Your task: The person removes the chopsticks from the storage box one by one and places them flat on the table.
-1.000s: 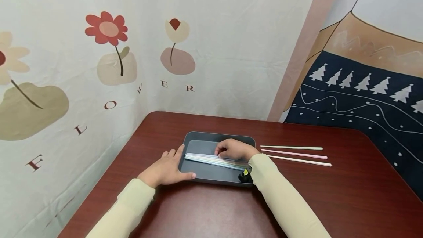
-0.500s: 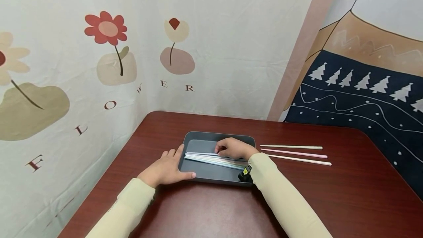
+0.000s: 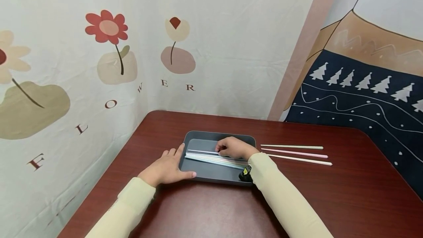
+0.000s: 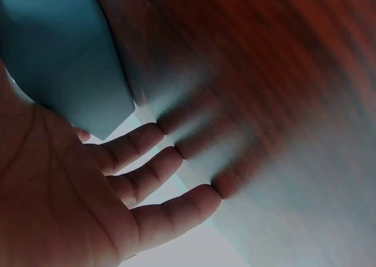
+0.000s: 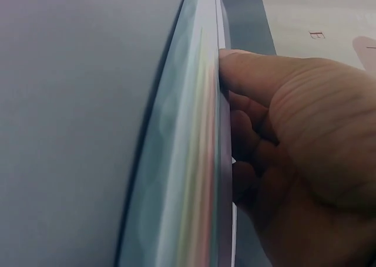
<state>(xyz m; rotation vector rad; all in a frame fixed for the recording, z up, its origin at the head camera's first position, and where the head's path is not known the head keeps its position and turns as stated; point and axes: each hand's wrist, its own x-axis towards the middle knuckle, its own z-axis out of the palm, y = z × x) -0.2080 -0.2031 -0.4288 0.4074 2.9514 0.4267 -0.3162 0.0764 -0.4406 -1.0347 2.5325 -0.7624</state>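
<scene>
A bundle of straws [image 3: 214, 159] is being pinched in the grey tray [image 3: 211, 173] by the right hand [image 3: 232, 148], the tray is being steadied by the flat left hand [image 3: 165, 170], and three straws [image 3: 295, 154] are lying outside on the table [image 3: 347, 194].

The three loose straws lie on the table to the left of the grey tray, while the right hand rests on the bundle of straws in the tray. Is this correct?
Not quite. In the head view the three loose straws lie on the table to the right of the grey tray, not the left. The rest holds: the right hand rests on the bundle of straws in the tray.
</scene>
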